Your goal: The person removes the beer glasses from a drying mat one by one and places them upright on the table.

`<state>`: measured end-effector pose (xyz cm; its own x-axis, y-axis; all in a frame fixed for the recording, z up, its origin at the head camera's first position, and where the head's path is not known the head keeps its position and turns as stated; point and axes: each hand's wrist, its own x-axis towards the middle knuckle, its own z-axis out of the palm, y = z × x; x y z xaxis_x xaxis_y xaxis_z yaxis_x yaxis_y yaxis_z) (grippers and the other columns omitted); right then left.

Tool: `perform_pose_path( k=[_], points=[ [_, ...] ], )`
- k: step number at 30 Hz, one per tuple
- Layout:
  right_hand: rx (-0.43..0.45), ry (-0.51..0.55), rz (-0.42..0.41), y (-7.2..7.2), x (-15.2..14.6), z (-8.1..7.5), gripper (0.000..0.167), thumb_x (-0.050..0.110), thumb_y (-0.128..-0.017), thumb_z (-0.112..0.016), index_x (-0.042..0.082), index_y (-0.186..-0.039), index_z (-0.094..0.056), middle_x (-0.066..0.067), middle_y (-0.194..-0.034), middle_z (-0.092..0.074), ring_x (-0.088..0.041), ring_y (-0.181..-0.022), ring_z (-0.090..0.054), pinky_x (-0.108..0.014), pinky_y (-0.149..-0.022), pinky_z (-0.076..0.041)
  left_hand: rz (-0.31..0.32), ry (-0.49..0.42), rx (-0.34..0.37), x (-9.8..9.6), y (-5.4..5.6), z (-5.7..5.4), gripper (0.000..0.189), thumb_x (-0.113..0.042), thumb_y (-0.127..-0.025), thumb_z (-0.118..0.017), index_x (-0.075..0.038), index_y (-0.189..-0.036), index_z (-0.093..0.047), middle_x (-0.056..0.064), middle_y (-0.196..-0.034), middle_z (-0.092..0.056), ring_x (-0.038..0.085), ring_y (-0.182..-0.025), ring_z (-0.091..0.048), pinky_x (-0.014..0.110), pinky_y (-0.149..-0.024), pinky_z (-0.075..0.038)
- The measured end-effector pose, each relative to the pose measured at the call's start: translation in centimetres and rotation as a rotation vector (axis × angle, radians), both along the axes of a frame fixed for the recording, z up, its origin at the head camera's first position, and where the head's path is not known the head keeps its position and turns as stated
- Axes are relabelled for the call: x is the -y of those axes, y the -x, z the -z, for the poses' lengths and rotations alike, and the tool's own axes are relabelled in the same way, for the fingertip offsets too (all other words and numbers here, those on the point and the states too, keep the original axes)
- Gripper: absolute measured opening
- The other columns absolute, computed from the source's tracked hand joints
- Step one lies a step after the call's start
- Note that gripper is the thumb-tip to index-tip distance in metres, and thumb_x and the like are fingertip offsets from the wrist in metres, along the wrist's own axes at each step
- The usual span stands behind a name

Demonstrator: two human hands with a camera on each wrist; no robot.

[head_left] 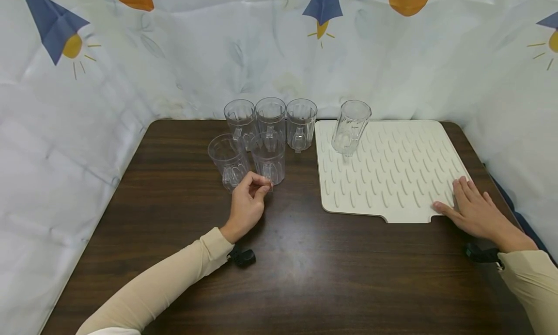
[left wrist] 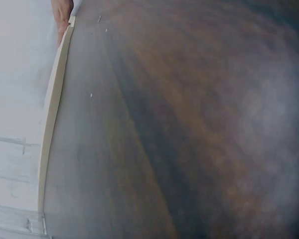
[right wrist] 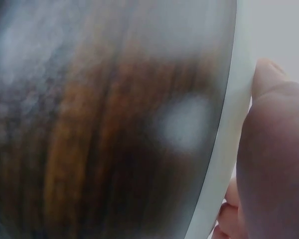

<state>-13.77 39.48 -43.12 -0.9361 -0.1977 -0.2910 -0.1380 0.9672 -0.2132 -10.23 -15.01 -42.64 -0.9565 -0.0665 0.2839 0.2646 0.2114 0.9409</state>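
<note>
My left hand [head_left: 246, 206] pinches the handle of a clear mug [head_left: 269, 155], thumb against fingertips, at the front of a group of mugs. Another clear mug [head_left: 227, 155] stands just left of it, its handle turned toward me. My right hand [head_left: 477, 214] rests with outstretched fingers on the near right corner of a cream ridged drying mat [head_left: 392, 180]. In the right wrist view its thumb [right wrist: 274, 79] lies along the pale edge of the mat [right wrist: 224, 134]. The left wrist view leaves out the left hand's fingers.
Behind the front pair, three clear mugs [head_left: 301, 124] stand in a row at the table's back edge. One more clear mug [head_left: 350, 126] stands on the mat's back left part. A printed white sheet [head_left: 196, 49] hangs behind the dark wooden table [head_left: 305, 277].
</note>
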Motion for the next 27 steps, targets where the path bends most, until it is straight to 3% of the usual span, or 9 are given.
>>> perform_pose_path(
  k=[13, 16, 22, 27],
  points=[
    [-0.021, -0.009, -0.012, -0.3, 0.2, -0.2, 0.101, 0.057, -0.108, -0.041, -0.021, -0.155, 0.001, -0.048, -0.159, 0.007, -0.061, -0.153, 0.009, -0.085, -0.113, -0.008, -0.068, 0.064, 0.002, 0.3, -0.8, 0.0, 0.016, -0.002, -0.096, -0.071, 0.001, -0.112, -0.072, 0.019, -0.109, -0.077, 0.032, -0.101, -0.076, 0.011, -0.089, -0.058],
    [-0.021, -0.009, -0.015, -0.4, 0.3, -0.4, 0.101, 0.058, -0.108, -0.041, -0.021, -0.155, 0.001, -0.049, -0.159, 0.006, -0.061, -0.153, 0.009, -0.085, -0.113, -0.009, -0.079, 0.086, 0.005, 0.5, -1.2, 0.1, 0.019, -0.005, -0.096, -0.072, -0.004, -0.115, -0.074, 0.014, -0.112, -0.078, 0.029, -0.105, -0.076, 0.016, -0.094, -0.059],
    [-0.027, -0.005, -0.018, -0.4, 0.2, -0.3, 0.101, 0.057, -0.107, -0.042, -0.022, -0.154, 0.001, -0.049, -0.158, 0.006, -0.062, -0.152, 0.008, -0.085, -0.114, -0.008, -0.098, 0.130, -0.022, 0.7, -2.0, 0.0, 0.028, -0.010, -0.097, -0.073, -0.006, -0.124, -0.072, 0.012, -0.122, -0.076, 0.028, -0.112, -0.074, 0.041, -0.101, -0.061],
    [-0.032, -0.001, -0.020, -0.4, 0.1, -0.3, 0.102, 0.057, -0.107, -0.042, -0.022, -0.154, 0.002, -0.050, -0.158, 0.006, -0.062, -0.152, 0.009, -0.085, -0.114, -0.007, -0.120, 0.133, -0.053, 1.0, -2.6, -0.3, 0.032, -0.008, -0.097, -0.072, -0.007, -0.129, -0.071, 0.012, -0.127, -0.075, 0.028, -0.113, -0.074, 0.037, -0.099, -0.061]
  ],
)
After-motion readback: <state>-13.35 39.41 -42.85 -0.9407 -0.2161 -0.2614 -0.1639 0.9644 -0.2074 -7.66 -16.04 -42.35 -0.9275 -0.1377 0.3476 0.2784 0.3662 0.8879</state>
